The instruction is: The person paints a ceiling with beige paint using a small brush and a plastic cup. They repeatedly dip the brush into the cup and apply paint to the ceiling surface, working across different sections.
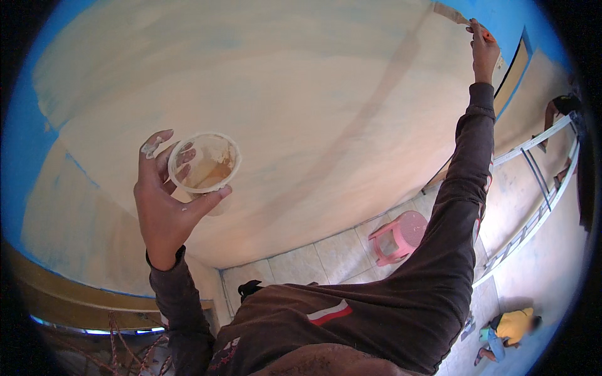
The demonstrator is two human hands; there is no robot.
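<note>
My left hand [164,213] is closed around a clear plastic tub [210,183], thumb on the near side and fingers along the left. A little peach-coloured paint lies in the tub and smears its inner wall; white paint is stuck to my index finger. At the upper right my right arm stretches far out. There my right hand [484,57] grips a flat paintbrush [451,14] by its orange handle, the bristles pointing left and up. The brush is near the edge between the peach wall [282,113] and a blue painted band [501,12]. Whether the bristles touch the wall I cannot tell.
A pink plastic stool [411,229] stands on the tiled floor [301,263] below. To the right leans a long ladder [530,232], with a person [567,105] beside its upper end. A person in yellow [514,326] crouches lower right. Ropes [114,341] hang lower left.
</note>
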